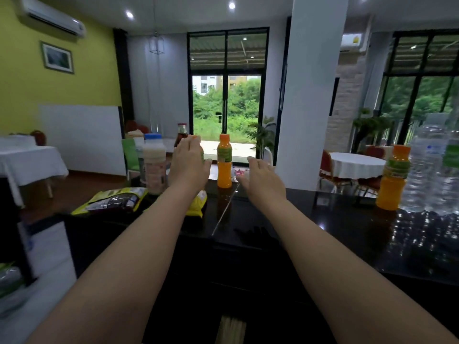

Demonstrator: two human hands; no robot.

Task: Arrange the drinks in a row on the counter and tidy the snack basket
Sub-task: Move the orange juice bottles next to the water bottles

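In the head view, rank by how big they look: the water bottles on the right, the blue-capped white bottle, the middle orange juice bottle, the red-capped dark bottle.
1. water bottles, nearest the camera, so inflated
2. blue-capped white bottle
3. middle orange juice bottle
4. red-capped dark bottle, partly hidden by the left hand
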